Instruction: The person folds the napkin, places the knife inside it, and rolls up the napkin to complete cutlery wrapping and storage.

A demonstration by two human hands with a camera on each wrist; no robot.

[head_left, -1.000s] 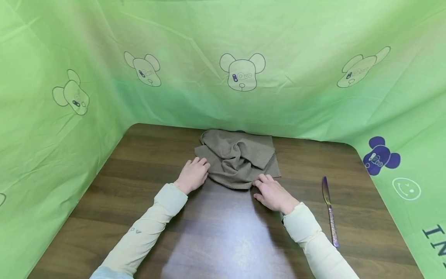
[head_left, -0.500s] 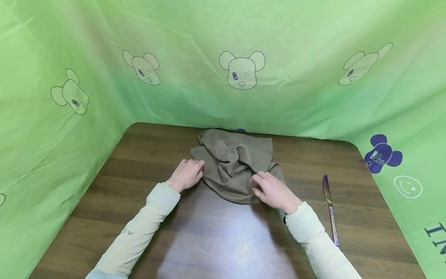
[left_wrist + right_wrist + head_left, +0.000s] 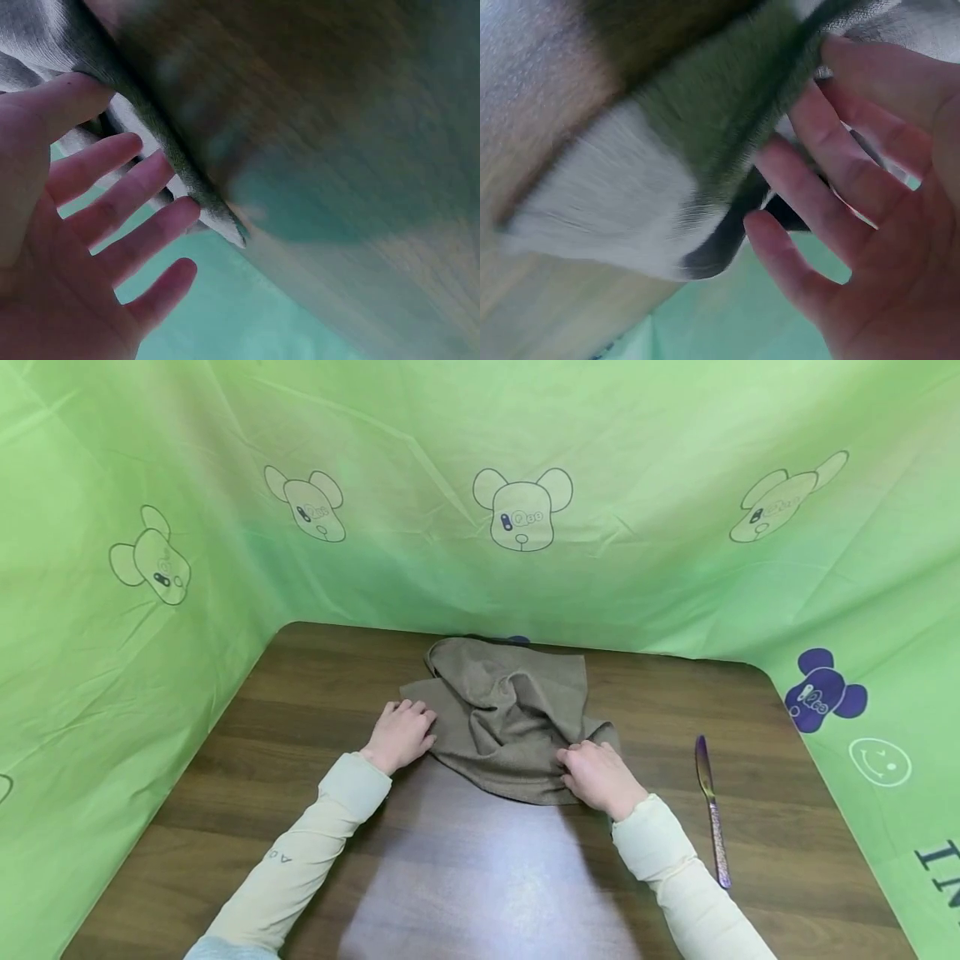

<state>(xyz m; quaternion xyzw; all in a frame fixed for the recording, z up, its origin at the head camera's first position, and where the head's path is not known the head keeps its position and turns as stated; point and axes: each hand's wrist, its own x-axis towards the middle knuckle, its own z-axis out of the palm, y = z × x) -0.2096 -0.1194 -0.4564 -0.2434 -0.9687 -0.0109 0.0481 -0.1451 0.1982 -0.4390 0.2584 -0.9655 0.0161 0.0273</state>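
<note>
The right hand (image 3: 597,777) touches the cloth (image 3: 502,722) near its edge at four o'clock, fingers fairly straight and loosely spread in the wrist view rather than wrapped round anything. That view is blurred where the tips meet the fabric, so how firmly they press I cannot say. The left hand (image 3: 399,735) is at the cloth's edge between eight and nine o'clock, its fingers long and relaxed, thumb well apart from them, some tips against the hem.

The cloth lies at the far middle of the table (image 3: 480,893), and it is what has changed. Over the last second its near edge at six o'clock has come toward the person, its nine o'clock corner has slid outward under the left hand, and the side by the right hand has spread too. It now covers more of the wood, which I read as an advance in opening it out; even so, folds bunch at its centre and a small rumple stands by the right hand.

Further out at four o'clock, well apart from the cloth, a knife (image 3: 714,827) lies with its tip toward twelve. A green backdrop (image 3: 405,589) rises behind the table.
</note>
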